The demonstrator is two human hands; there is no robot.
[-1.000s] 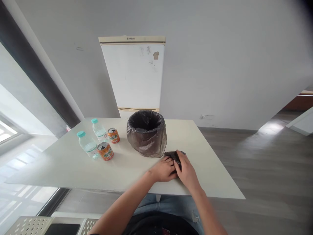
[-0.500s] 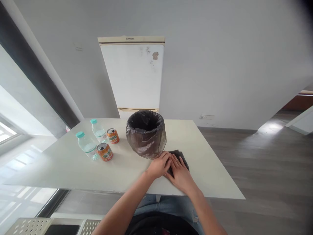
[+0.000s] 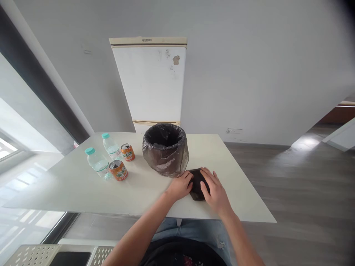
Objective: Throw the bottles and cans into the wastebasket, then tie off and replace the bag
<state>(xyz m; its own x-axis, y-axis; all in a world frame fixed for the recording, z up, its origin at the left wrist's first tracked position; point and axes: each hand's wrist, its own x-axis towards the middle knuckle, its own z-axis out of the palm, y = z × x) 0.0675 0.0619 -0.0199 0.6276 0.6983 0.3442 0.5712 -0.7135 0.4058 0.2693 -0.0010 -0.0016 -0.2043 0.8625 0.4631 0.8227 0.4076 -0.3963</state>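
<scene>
A folded dark plastic bag (image 3: 197, 184) lies flat on the white table (image 3: 83, 184), just right of a small bin lined with a dark bag (image 3: 165, 149). My left hand (image 3: 180, 186) rests at the bag's left edge with its fingers curled against it. My right hand (image 3: 215, 189) lies flat on the bag's right side, fingers stretched out and pressing down.
Two water bottles with teal caps (image 3: 95, 162) (image 3: 111, 146) and two orange cans (image 3: 118, 170) (image 3: 128, 152) stand left of the bin. A white fridge (image 3: 149, 81) stands behind the table. A perforated stool with a dark phone (image 3: 70, 258) on it sits at the lower left.
My right hand slid to the right over the folded bag and now lies flatter on it. My left hand stayed at the bag's left edge.
</scene>
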